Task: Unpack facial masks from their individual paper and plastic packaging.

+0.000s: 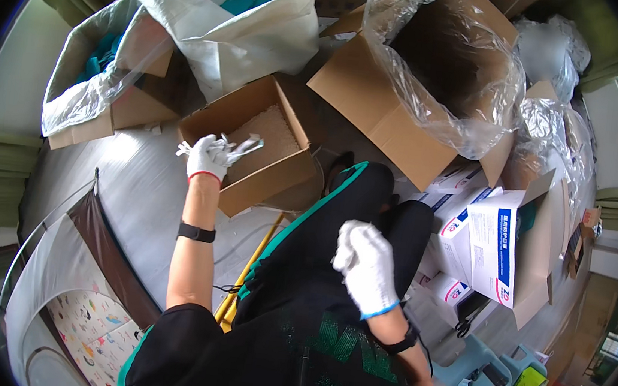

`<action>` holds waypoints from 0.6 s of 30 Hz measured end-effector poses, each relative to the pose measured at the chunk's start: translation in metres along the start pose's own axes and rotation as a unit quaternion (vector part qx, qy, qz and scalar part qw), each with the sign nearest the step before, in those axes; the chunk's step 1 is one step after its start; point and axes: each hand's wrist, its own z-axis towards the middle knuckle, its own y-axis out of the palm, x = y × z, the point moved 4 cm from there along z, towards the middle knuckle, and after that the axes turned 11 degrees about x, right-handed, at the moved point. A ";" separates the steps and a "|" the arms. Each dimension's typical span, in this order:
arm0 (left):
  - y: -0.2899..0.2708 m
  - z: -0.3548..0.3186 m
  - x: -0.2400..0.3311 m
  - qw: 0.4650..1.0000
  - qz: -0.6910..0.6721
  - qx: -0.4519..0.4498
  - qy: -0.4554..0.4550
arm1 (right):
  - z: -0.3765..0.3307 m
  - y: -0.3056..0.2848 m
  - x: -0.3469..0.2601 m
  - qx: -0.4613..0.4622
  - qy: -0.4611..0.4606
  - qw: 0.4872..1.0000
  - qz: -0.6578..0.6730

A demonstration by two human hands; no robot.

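My left hand [209, 156], in a white knitted glove with a red cuff, is over the left side of a small open cardboard box [268, 185]. Its fingers are closed around a small, pale, silvery strip-like thing [248, 146] whose kind I cannot make out. Inside the box lies a pale, bumpy layer [270, 132]. In front of my lap, my right hand [367, 267] wears a white glove with a blue cuff. Its fingers are curled in, and whatever they may hold is hidden.
A large cardboard box [377, 117] with a clear plastic liner stands ahead right. Ahead left are a white sack [257, 44] and a lined carton [133, 114] with teal material. White-and-blue printed boxes [488, 242], black scissors [467, 321] and a pale blue stool [475, 365] sit right.
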 end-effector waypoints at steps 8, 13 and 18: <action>-0.055 -0.057 0.009 1.000 -0.014 -0.003 -0.021 | 0.026 0.111 -0.089 0.002 -0.742 0.619 -0.257; -0.048 -0.069 -0.021 0.997 -0.034 -0.048 -0.058 | 0.093 0.085 -0.025 -0.021 -0.481 0.810 -0.334; -0.022 -0.086 -0.044 0.979 0.140 -0.118 -0.086 | 0.094 -0.061 0.006 0.043 -0.288 0.895 -0.337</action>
